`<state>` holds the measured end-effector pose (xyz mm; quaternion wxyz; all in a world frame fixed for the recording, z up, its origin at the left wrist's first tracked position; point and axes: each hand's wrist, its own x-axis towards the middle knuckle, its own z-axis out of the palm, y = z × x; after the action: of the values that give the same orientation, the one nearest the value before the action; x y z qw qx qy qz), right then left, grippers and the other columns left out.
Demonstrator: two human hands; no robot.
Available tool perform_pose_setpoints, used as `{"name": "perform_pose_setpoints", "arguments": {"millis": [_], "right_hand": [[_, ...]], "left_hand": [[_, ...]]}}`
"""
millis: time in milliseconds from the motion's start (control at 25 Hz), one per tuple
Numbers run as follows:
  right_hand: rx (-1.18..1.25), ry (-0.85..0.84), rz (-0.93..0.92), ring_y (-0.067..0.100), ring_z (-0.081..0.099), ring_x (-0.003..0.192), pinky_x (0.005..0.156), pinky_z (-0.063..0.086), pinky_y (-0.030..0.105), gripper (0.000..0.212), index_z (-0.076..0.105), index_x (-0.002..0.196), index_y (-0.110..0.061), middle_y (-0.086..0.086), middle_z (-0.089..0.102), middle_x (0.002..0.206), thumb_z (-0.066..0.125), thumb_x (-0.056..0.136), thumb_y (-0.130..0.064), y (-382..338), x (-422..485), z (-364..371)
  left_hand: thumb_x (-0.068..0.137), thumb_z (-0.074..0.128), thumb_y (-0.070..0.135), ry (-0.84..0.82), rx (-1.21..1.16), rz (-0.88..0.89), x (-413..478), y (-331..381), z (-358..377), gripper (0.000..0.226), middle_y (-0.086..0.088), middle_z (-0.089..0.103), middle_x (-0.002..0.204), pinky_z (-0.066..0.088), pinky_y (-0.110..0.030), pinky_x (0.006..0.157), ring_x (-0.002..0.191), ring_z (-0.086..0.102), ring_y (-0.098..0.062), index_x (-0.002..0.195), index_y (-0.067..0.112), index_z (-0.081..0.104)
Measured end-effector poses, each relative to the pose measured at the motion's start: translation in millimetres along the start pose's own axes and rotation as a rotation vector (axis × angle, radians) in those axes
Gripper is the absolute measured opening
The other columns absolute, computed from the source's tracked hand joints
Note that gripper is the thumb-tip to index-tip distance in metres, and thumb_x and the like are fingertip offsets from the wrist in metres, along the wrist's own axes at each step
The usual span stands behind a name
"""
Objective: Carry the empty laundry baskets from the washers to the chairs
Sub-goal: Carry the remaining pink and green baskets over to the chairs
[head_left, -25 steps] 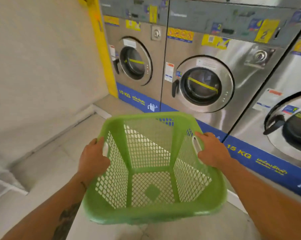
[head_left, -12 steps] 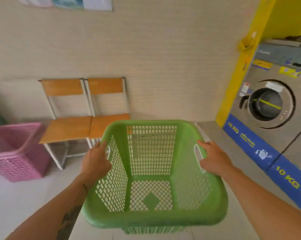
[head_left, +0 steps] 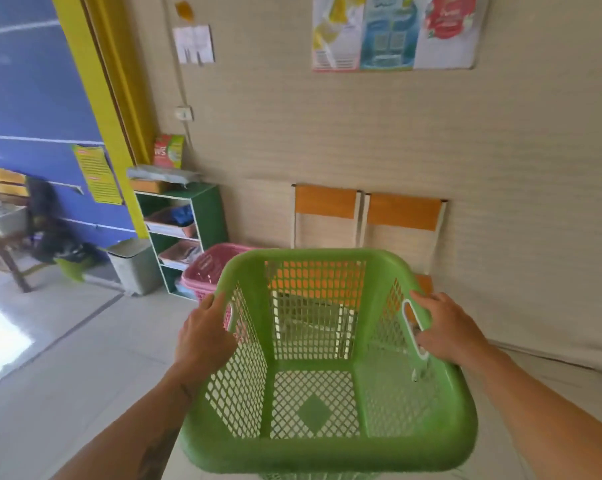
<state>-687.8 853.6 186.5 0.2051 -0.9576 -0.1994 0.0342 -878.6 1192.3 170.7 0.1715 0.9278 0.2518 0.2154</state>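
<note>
**Green basket held in front of the chairs**

A person holds the green basket point(head_left: 327, 452) in both hands, off the floor point(head_left: 67, 358) and just in front of the chairs point(head_left: 405, 211). Its far rim covers most of their seats. The basket has nothing in it: the mesh bottom and its solid diamond patch are bare, and the orange seat of the left-hand chair shows through the far wall.

The left grip point(head_left: 204, 336) is clamped on the basket's left side at the handle slot, fingers curled over the rim. The right grip point(head_left: 444, 332) is clamped on the right side, with fingertips showing inside the handle slot. Both forearms reach in from the bottom of the view.

The two chairs stand side by side with their orange backrests against the beige wall. A pink basket point(head_left: 209, 261) sits on the floor just to the left of the chairs, partly hidden by the green one. Further left of the chairs is a green shelf unit point(head_left: 209, 209) with a red and green box point(head_left: 168, 150) on top, and beyond that a grey bin point(head_left: 133, 268). Posters point(head_left: 393, 29) hang on the wall above the chairs, their print too blurred to read.
</note>
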Motion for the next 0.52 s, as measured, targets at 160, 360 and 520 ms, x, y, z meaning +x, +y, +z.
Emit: {"name": "perform_pose_setpoints", "arguments": {"millis": [160, 360, 520], "right_hand": [[0.027, -0.069, -0.083, 0.026, 0.054, 0.116, 0.080, 0.054, 0.036, 0.092, 0.032, 0.149, -0.035, 0.000, 0.037, 0.147, 0.067, 0.068, -0.008, -59, 102, 38], [0.067, -0.134, -0.162, 0.023, 0.051, 0.120, 0.077, 0.053, 0.035, 0.096, 0.031, 0.149, -0.038, -0.001, 0.038, 0.146, 0.066, 0.064, -0.010, -116, 246, 71], [0.084, -0.158, -0.216, 0.016, 0.052, 0.094, 0.057, 0.040, 0.024, 0.094, 0.031, 0.149, -0.034, -0.008, 0.040, 0.118, 0.069, 0.067, -0.009, -176, 347, 84]], "left_hand": [[0.063, 0.053, -0.001, 0.027, 0.039, -0.124, 63, -59, 4, 0.082, -0.004, 0.057, 0.102, 0.044, -0.035, 0.068, 0.081, 0.052, -0.022, 0.139, 0.024, 0.040], [0.064, 0.052, 0.002, 0.046, 0.121, -0.200, 180, -108, 19, 0.070, -0.003, 0.055, 0.101, 0.050, -0.038, 0.071, 0.089, 0.058, -0.028, 0.131, 0.019, 0.045], [0.062, 0.051, 0.001, 0.082, 0.151, -0.249, 270, -146, 18, 0.068, -0.001, 0.053, 0.099, 0.053, -0.040, 0.069, 0.086, 0.059, -0.028, 0.128, 0.016, 0.046]]}}
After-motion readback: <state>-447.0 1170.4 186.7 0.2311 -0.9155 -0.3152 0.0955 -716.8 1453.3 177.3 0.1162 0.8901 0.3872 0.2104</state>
